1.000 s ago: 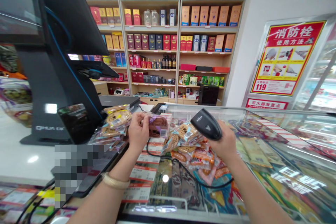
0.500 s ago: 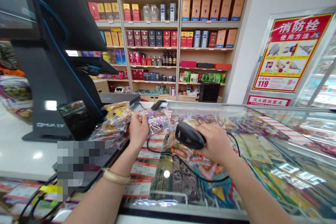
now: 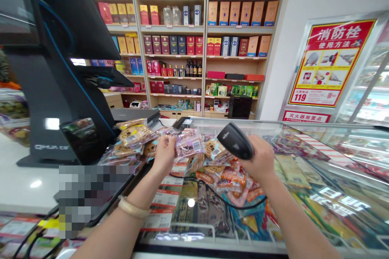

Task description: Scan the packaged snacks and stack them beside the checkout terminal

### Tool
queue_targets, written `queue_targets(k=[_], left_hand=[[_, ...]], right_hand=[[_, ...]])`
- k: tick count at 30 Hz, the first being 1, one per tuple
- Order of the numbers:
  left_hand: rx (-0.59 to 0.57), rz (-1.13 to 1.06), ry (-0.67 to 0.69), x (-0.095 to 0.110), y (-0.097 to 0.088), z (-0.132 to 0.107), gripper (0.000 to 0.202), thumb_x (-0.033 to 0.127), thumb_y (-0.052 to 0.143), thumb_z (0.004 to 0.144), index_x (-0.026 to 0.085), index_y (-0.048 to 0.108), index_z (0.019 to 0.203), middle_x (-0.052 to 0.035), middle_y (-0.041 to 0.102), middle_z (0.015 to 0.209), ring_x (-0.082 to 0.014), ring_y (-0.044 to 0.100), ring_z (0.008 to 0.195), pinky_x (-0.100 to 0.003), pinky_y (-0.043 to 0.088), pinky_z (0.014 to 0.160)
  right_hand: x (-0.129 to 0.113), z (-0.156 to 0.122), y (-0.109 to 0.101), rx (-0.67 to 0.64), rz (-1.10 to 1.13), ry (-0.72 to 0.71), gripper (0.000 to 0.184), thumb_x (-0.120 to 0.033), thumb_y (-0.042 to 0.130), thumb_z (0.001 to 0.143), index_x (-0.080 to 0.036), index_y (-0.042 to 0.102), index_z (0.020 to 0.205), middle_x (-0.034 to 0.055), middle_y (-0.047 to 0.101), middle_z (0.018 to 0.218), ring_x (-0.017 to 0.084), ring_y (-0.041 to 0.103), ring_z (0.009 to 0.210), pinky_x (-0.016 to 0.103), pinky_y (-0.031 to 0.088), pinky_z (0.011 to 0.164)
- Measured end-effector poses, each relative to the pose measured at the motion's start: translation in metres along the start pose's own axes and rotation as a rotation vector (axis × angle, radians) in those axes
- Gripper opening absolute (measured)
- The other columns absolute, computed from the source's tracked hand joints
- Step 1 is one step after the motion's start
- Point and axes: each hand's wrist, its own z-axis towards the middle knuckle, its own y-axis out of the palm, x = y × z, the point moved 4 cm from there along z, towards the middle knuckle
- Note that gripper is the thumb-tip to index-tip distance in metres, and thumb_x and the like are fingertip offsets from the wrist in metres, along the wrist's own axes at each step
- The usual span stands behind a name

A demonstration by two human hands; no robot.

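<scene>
My left hand (image 3: 165,152) pinches the left end of a clear snack packet (image 3: 189,144) with purple print and a barcode facing up. My right hand (image 3: 259,157) is wrapped around a black barcode scanner (image 3: 235,141), its head tilted up and left, a short way right of that packet. Below the scanner head lies a wrapped cookie packet (image 3: 216,149) with a barcode. Left of my left hand is a pile of wrapped cookies (image 3: 133,135). Packets with orange print and sausages (image 3: 232,178) lie below the scanner, on or under the glass.
A dark register screen on a stand (image 3: 57,89) rises at the left. Beneath my hands is a glass-topped case (image 3: 304,129) with price tags (image 3: 164,200) along its left. The scanner's black cable (image 3: 246,207) loops over the glass. Shelves of boxes (image 3: 173,54) stand behind.
My right hand has moved the scanner right and slightly up, away from the packet. My left hand has shifted slightly right, and the purple-printed packet shows more fully.
</scene>
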Motion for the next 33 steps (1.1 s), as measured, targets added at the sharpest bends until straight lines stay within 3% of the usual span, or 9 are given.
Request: queue_targets(k=[3, 7, 14, 17, 20, 24, 27, 30, 33], left_hand=[[-0.097, -0.033, 0.0, -0.004, 0.018, -0.015, 0.03, 0.044, 0.064, 0.074, 0.022, 0.044, 0.079, 0.0098, 0.046, 0.053, -0.0078, 0.041, 0.042, -0.018, 0.031, 0.042], [-0.174, 0.07, 0.184, -0.007, 0.035, -0.034, 0.024, 0.041, 0.057, 0.082, 0.022, 0.042, 0.08, 0.0086, 0.045, 0.058, -0.0082, 0.04, 0.045, -0.02, 0.031, 0.045], [-0.384, 0.502, 0.559, -0.007, 0.052, -0.062, 0.012, 0.025, 0.047, 0.087, 0.021, 0.046, 0.076, 0.0, 0.053, 0.074, -0.015, 0.051, 0.071, -0.028, 0.041, 0.066], [-0.469, 0.573, 0.724, -0.002, 0.053, -0.073, 0.01, 0.018, 0.048, 0.084, 0.021, 0.046, 0.074, -0.0035, 0.055, 0.083, -0.0179, 0.052, 0.083, -0.032, 0.043, 0.076], [-0.488, 0.628, 0.802, -0.001, 0.053, -0.078, 0.008, 0.013, 0.052, 0.078, 0.02, 0.049, 0.075, -0.0064, 0.055, 0.093, -0.0207, 0.052, 0.093, -0.035, 0.043, 0.083], [-0.442, 0.644, 0.817, -0.003, 0.051, -0.077, 0.012, 0.011, 0.055, 0.074, 0.02, 0.053, 0.082, -0.0082, 0.055, 0.102, -0.0221, 0.052, 0.1, -0.037, 0.044, 0.087], [-0.335, 0.656, 0.84, 0.001, 0.045, -0.066, 0.012, 0.013, 0.054, 0.076, 0.02, 0.054, 0.085, -0.0079, 0.056, 0.1, -0.0218, 0.054, 0.098, -0.037, 0.045, 0.087], [-0.126, 0.753, 0.851, 0.013, 0.03, -0.045, 0.01, 0.016, 0.053, 0.077, 0.02, 0.056, 0.086, -0.0084, 0.058, 0.097, -0.0231, 0.056, 0.099, -0.038, 0.045, 0.089], [0.132, 0.994, 0.784, 0.031, 0.005, -0.023, 0.02, 0.026, 0.057, 0.079, 0.019, 0.062, 0.097, -0.0122, 0.06, 0.109, -0.0281, 0.055, 0.109, -0.045, 0.04, 0.097]], right_hand=[[0.022, -0.001, -0.006, 0.122, -0.026, 0.125, 0.015, -0.033, 0.059, 0.075, -0.021, 0.059, 0.082, 0.003, 0.062, 0.073, 0.02, 0.057, 0.067, 0.029, 0.039, 0.062], [0.035, -0.003, -0.008, 0.168, -0.031, 0.241, 0.016, -0.037, 0.06, 0.076, -0.021, 0.057, 0.077, 0.0031, 0.062, 0.071, 0.02, 0.057, 0.067, 0.029, 0.04, 0.061], [0.026, -0.003, 0.003, 0.046, -0.078, 0.173, 0.016, -0.031, 0.057, 0.075, -0.02, 0.062, 0.086, 0.005, 0.065, 0.077, 0.022, 0.061, 0.072, 0.029, 0.04, 0.063], [0.022, -0.003, 0.004, 0.03, -0.067, 0.164, 0.015, -0.03, 0.057, 0.076, -0.02, 0.062, 0.085, 0.0047, 0.064, 0.076, 0.022, 0.061, 0.072, 0.029, 0.04, 0.062], [0.02, -0.003, 0.004, 0.017, -0.049, 0.152, 0.013, -0.031, 0.057, 0.077, -0.02, 0.062, 0.084, 0.004, 0.064, 0.074, 0.021, 0.06, 0.071, 0.029, 0.039, 0.062], [0.019, -0.004, 0.006, 0.014, -0.058, 0.12, 0.013, -0.033, 0.057, 0.079, -0.021, 0.06, 0.081, 0.0033, 0.062, 0.072, 0.02, 0.059, 0.069, 0.028, 0.037, 0.061], [0.019, -0.006, 0.008, 0.005, -0.075, 0.103, 0.017, -0.037, 0.058, 0.079, -0.02, 0.06, 0.082, 0.0034, 0.062, 0.072, 0.02, 0.059, 0.069, 0.028, 0.037, 0.061], [0.019, -0.007, 0.009, -0.009, -0.078, 0.092, 0.018, -0.037, 0.058, 0.078, -0.02, 0.06, 0.081, 0.0034, 0.062, 0.072, 0.02, 0.058, 0.069, 0.029, 0.036, 0.062], [0.019, -0.007, 0.01, -0.007, -0.077, 0.091, 0.016, -0.036, 0.058, 0.078, -0.02, 0.06, 0.082, 0.0034, 0.062, 0.073, 0.02, 0.058, 0.07, 0.028, 0.035, 0.061]])
